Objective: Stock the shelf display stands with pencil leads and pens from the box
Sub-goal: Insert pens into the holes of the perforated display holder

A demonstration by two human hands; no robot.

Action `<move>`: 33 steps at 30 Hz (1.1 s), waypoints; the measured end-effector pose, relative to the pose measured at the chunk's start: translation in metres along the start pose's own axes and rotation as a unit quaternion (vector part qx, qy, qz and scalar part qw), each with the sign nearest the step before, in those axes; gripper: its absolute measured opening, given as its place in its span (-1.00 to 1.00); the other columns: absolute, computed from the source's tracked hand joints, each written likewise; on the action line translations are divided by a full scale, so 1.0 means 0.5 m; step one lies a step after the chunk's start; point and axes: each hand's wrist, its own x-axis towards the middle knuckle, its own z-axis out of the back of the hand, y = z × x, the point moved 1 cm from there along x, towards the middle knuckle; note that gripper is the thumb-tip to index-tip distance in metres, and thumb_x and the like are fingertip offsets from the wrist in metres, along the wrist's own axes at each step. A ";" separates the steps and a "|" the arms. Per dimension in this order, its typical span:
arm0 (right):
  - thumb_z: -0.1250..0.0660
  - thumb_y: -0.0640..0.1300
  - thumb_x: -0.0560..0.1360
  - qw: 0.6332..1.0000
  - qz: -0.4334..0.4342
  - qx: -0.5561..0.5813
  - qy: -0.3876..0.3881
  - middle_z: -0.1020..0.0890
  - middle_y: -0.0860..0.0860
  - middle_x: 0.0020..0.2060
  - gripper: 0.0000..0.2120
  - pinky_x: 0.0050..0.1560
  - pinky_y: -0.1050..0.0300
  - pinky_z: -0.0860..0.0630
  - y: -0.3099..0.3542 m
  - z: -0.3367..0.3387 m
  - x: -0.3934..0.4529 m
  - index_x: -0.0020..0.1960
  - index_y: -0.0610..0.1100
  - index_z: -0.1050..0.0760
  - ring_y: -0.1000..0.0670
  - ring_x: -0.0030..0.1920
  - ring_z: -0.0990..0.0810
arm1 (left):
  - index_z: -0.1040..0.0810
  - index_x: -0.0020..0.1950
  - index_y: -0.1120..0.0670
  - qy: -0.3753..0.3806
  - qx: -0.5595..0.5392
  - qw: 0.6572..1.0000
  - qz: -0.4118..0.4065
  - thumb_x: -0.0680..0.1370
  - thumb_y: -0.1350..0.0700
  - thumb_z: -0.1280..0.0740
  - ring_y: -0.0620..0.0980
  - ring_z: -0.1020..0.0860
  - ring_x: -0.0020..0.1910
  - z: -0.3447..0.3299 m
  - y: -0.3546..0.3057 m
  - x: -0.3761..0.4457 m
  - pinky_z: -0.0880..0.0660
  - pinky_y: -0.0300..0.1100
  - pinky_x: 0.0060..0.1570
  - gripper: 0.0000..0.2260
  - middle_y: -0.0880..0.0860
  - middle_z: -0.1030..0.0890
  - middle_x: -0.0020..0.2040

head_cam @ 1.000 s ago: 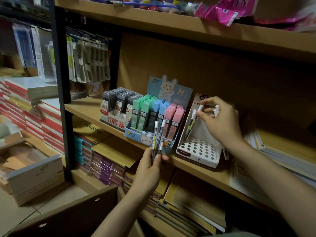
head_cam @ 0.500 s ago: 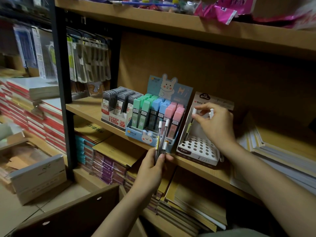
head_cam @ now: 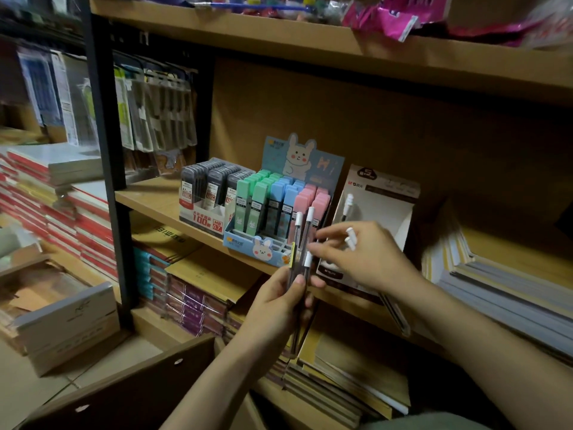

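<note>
Now slim white-capped pens [head_cam: 300, 243] fill the left hand [head_cam: 280, 301].

The left hand [head_cam: 279, 301] is raised from the lower middle, forearm angled up, fingers and thumb curled round a small bunch of pens [head_cam: 299, 256] held upright. The right hand [head_cam: 361, 257] reaches in from the right, fingers stretched left to the pen tips, two white-capped pens tucked in its grasp.

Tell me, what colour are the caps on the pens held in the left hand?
White, in the head view: pens, left hand.
</note>
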 end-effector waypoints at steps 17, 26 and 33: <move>-0.53 -0.12 0.40 0.992 -0.050 0.099 -0.062 -0.72 0.05 -0.26 -0.81 -0.14 0.16 -0.61 -0.016 0.024 -0.003 -0.01 0.00 -0.64 0.13 -0.22 -0.70 | -0.50 0.04 0.05 -0.021 0.109 0.993 -0.037 0.65 0.19 -0.16 -0.21 -0.45 -0.31 0.012 0.024 0.007 -0.37 -0.29 -0.28 -0.86 -0.08 -0.55 -0.20; -0.52 -0.08 0.42 0.993 -0.038 0.107 -0.041 -0.72 0.05 -0.28 -0.82 -0.31 0.31 -0.53 -0.003 0.029 -0.007 0.01 0.04 -0.64 0.14 -0.24 -0.69 | -0.44 0.16 0.16 -0.017 0.021 0.999 -0.018 0.67 0.21 -0.10 -0.16 -0.41 -0.35 0.005 0.012 0.010 -0.36 -0.31 -0.35 -0.84 -0.01 -0.55 -0.19; -0.50 -0.16 0.43 0.978 0.043 0.015 -0.205 -0.61 0.25 -0.15 -0.78 -0.17 0.44 -0.54 0.015 0.103 0.028 -0.01 0.07 -0.57 0.34 -0.15 -0.60 | -0.55 0.02 0.03 -0.099 0.103 0.990 0.004 0.68 0.15 -0.10 -0.09 -0.52 -0.10 0.029 0.023 0.012 -0.42 -0.10 0.03 -0.77 -0.03 -0.60 -0.10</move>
